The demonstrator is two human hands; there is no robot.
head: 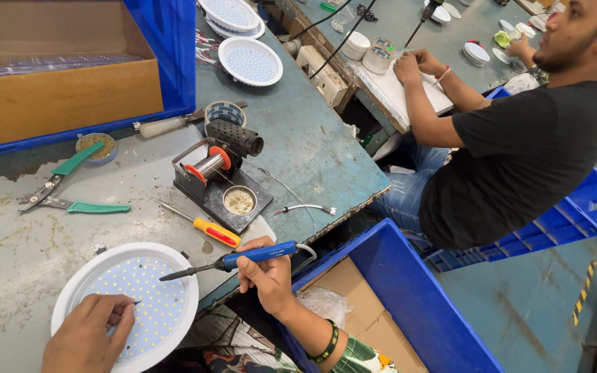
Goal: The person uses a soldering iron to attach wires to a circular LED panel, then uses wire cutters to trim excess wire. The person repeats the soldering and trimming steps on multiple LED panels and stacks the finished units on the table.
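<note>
A round white light panel (pixel 124 307) dotted with small yellow diodes lies on the worn grey workbench (pixel 298 159) in front of me. My left hand (pixel 90 338) rests on its lower left part, fingertips pinching a thin wire against the board. My right hand (pixel 265 274) grips a blue-handled soldering iron (pixel 233 260); its dark tip reaches over the panel's upper right rim.
A soldering stand (pixel 217 174) with a solder spool and tip-cleaner tin sits behind the panel. An orange-handled screwdriver (pixel 203 226), green pliers (pixel 63 188), and more white panels (pixel 250 61) lie around. Blue crates (pixel 409 304) hold cardboard boxes. A seated co-worker (pixel 519 138) works at the right.
</note>
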